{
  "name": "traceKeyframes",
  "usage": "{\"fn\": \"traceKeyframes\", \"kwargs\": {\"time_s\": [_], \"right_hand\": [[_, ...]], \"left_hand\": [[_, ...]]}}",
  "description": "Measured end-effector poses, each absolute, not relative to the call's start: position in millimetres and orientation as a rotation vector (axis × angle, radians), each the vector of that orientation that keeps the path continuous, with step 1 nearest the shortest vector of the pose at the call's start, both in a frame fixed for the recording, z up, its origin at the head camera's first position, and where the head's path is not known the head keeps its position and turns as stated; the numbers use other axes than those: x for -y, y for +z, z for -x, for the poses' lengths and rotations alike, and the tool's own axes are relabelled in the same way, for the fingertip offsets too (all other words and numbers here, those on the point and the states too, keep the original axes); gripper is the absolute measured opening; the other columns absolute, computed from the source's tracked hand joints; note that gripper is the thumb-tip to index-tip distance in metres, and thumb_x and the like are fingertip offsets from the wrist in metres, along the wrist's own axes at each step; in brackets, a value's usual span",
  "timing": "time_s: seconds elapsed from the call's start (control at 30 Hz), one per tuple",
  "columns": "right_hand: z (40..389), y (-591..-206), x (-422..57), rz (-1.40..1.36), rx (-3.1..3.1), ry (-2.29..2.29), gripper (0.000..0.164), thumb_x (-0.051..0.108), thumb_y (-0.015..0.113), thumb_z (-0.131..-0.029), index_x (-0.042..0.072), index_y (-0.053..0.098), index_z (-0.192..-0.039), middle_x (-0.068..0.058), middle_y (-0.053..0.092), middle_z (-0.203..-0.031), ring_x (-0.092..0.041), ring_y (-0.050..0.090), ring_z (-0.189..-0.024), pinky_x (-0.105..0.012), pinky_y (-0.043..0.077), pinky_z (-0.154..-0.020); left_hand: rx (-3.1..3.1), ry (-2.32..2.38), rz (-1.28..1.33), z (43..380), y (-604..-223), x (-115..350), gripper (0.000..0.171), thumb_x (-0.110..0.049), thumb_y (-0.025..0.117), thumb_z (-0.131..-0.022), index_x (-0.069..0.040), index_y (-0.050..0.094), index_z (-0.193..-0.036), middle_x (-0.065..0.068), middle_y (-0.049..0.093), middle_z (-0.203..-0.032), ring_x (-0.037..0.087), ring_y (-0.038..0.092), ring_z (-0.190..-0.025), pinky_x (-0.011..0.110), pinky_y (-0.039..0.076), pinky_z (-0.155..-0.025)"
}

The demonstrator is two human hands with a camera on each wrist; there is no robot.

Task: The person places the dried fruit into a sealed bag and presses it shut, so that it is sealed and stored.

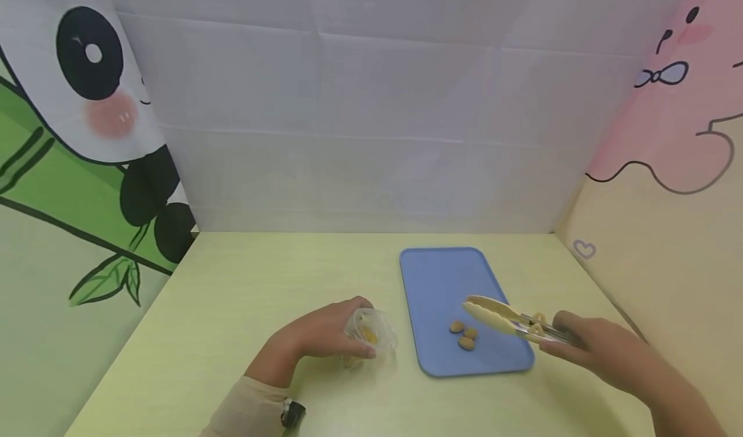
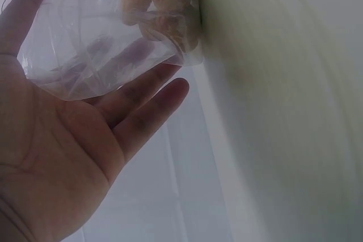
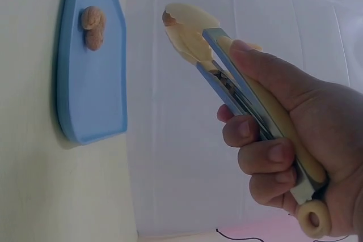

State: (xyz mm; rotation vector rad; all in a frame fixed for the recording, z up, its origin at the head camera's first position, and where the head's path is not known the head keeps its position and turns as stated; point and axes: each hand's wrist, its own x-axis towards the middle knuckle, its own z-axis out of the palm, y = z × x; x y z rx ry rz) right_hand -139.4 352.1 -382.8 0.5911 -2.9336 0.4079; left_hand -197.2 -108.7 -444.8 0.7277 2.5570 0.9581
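Observation:
My left hand (image 1: pixel 332 332) curls round a crinkly clear plastic bag (image 1: pixel 377 329), thumb on the near side and fingers on the far side. Several walnuts (image 2: pixel 164 4) lie in the bottom of the bag, which stands at the tabletop. My right hand (image 1: pixel 604 352) grips a pair of kitchen tongs (image 1: pixel 511 318) with cream scalloped heads and metal arms. A bit of a brown walnut (image 3: pixel 168 18) shows between the tong heads in the right wrist view. The tong heads are above the right part of a blue tray (image 1: pixel 447 276). Three walnuts (image 1: pixel 466 343) lie together on the tray.
The pale yellow table (image 1: pixel 261 269) ends at a white cloth backdrop (image 1: pixel 371 166). Side panels stand at both edges, a panda drawing (image 1: pixel 93 57) on the left one and a pink animal (image 1: pixel 667 121) on the right.

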Motion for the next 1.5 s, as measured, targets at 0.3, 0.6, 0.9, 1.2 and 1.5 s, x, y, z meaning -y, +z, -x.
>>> {"fn": "traceKeyframes", "kwargs": {"time_s": [0.3,0.6,0.9,1.2,1.5], "right_hand": [[142.1,-384.7,-338.2,-0.690,2.864,0.481,0.020,0.041,0.068,-0.091,0.035,0.049,-0.086,0.023,0.033,-0.061,0.005,0.031,-0.054,-0.019,0.029,-0.050],[148.0,-381.6,-317.2,-0.762,2.837,0.525,0.019,0.042,0.067,-0.091,0.035,0.049,-0.087,0.023,0.035,-0.062,0.005,0.032,-0.054,-0.019,0.031,-0.051],[154.8,-380.3,-298.1,-0.795,2.834,0.548,0.020,0.046,0.065,-0.092,0.036,0.049,-0.087,0.023,0.034,-0.061,0.005,0.034,-0.054,-0.019,0.032,-0.052],[158.9,-372.9,-274.3,-0.899,2.788,0.613,0.017,0.045,0.066,-0.091,0.036,0.052,-0.091,0.024,0.036,-0.063,0.005,0.036,-0.056,-0.019,0.035,-0.053],[160.1,-363.8,-247.4,-1.027,2.762,0.633,0.014,0.044,0.064,-0.093,0.034,0.054,-0.092,0.023,0.038,-0.063,0.006,0.036,-0.056,-0.018,0.034,-0.052]], "left_hand": [[-2.562,0.954,-0.724,197.0,-445.1,108.5,0.071,-0.063,0.074,-0.074,-0.030,0.046,-0.130,-0.010,0.059,-0.102,0.009,0.056,-0.091,0.031,0.046,-0.080],[-2.561,0.953,-0.720,197.8,-448.1,109.0,0.071,-0.064,0.074,-0.073,-0.032,0.045,-0.130,-0.008,0.060,-0.105,0.009,0.057,-0.092,0.031,0.046,-0.080],[-2.552,0.970,-0.733,198.5,-448.2,109.4,0.071,-0.063,0.074,-0.074,-0.031,0.045,-0.130,-0.003,0.062,-0.111,0.010,0.056,-0.094,0.032,0.046,-0.082],[-2.555,1.001,-0.738,198.7,-446.2,110.0,0.068,-0.062,0.074,-0.075,-0.031,0.046,-0.128,-0.005,0.062,-0.106,0.010,0.058,-0.092,0.031,0.047,-0.080],[-2.557,1.005,-0.746,194.8,-442.9,116.5,0.066,-0.061,0.074,-0.076,-0.030,0.047,-0.128,-0.009,0.061,-0.103,0.009,0.057,-0.091,0.031,0.047,-0.080]]}}
